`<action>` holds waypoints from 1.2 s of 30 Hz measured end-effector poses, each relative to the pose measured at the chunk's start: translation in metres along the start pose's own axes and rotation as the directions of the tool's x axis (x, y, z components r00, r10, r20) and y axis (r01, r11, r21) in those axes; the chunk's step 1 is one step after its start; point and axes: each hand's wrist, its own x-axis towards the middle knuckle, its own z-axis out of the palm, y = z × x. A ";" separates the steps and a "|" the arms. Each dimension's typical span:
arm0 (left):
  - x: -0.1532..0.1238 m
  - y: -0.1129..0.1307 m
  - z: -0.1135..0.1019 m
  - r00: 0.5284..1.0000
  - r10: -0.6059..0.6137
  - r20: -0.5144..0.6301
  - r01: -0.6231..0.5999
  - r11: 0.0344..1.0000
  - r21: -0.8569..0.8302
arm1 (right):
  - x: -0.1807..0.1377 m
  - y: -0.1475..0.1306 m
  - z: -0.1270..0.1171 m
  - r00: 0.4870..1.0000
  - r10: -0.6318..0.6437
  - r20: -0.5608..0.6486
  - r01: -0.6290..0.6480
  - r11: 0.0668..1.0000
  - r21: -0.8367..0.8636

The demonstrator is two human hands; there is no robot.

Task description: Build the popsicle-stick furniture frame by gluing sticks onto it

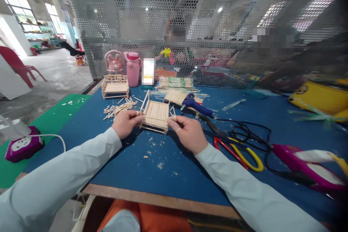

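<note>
I'm viewing a miniature bench (157, 110) between my left hand (124, 124) and right hand (191, 135), loose sticks (119, 109) lying left, a second bench (115, 87) standing behind them, a hot-glue gun (199, 108) lying right.

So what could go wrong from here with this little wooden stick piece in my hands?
The small, pale wooden stick frame looks delicate; pressure from your left hand and right hand at its sides might bend or loosen a stick. The blue, pistol-shaped glue gun lies just beyond your right hand, so if it's hot, you could burn yourself. The looping black cord near the red-and-yellow-handled metal tool might snag.
</note>
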 end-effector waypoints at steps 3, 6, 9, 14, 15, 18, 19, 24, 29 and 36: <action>-0.001 0.001 0.000 0.999 0.052 -0.003 -0.052 0.997 0.058 | 0.000 -0.001 -0.001 1.000 0.012 0.007 -0.012 1.000 0.003; -0.001 0.002 0.000 0.998 0.070 -0.001 -0.070 0.993 0.100 | 0.000 -0.002 -0.001 1.000 0.013 0.014 -0.013 1.000 0.014; -0.001 0.001 -0.002 0.996 0.084 0.010 -0.085 0.986 0.145 | -0.001 0.000 -0.001 1.000 0.013 0.013 -0.013 0.999 0.048; 0.000 -0.001 -0.003 0.995 0.100 0.018 -0.102 0.984 0.148 | 0.000 0.004 -0.005 0.987 0.147 -0.060 -0.134 0.974 0.181; 0.000 -0.001 -0.003 0.995 0.095 0.016 -0.096 0.984 0.148 | 0.000 0.004 -0.006 0.985 0.156 -0.073 -0.140 0.972 0.189; 0.000 0.000 -0.003 0.996 0.085 0.014 -0.086 0.985 0.150 | 0.001 0.003 -0.010 0.991 0.118 -0.066 -0.108 0.984 0.141; -0.001 0.001 -0.003 0.997 0.082 0.010 -0.083 0.985 0.151 | 0.001 0.002 -0.010 0.993 0.106 -0.050 -0.099 0.987 0.125; -0.001 -0.001 -0.003 0.997 0.074 0.001 -0.074 0.986 0.148 | 0.000 0.002 -0.004 0.994 0.107 0.009 -0.108 0.986 0.126; 0.000 -0.002 -0.003 0.997 0.080 0.007 -0.080 0.987 0.142 | 0.001 0.007 0.001 0.994 0.110 0.025 -0.112 0.987 0.119; 0.000 -0.001 -0.003 0.997 0.075 0.022 -0.077 0.988 0.134 | 0.001 0.003 -0.001 1.000 0.003 0.008 -0.003 1.000 -0.022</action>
